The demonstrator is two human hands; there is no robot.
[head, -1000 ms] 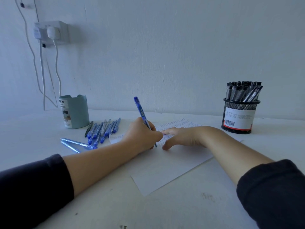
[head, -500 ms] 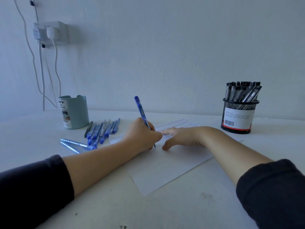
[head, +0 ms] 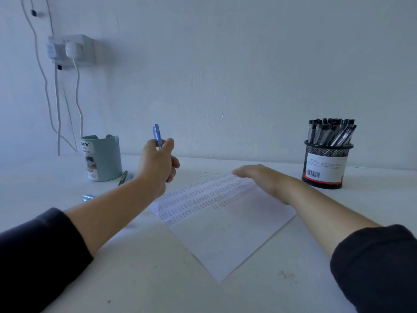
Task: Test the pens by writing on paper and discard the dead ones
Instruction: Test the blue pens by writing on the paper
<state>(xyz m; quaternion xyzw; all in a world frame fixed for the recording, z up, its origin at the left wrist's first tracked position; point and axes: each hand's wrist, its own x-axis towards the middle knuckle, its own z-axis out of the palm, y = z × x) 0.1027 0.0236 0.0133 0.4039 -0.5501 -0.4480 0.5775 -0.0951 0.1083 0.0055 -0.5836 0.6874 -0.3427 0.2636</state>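
Paper [head: 225,224], flat and white with rows of tiny marks on its far half, lies at a slant on the smooth white surface [head: 158,290]. The right hand [head: 259,177] rests on its far edge, fingers straight and together. The left hand [head: 158,166] is lifted off the paper, curled tight around a thin blue pen [head: 157,135] that points up. A round green cup [head: 101,158] stands left. A black mesh cup [head: 325,166] full of pens stands right.
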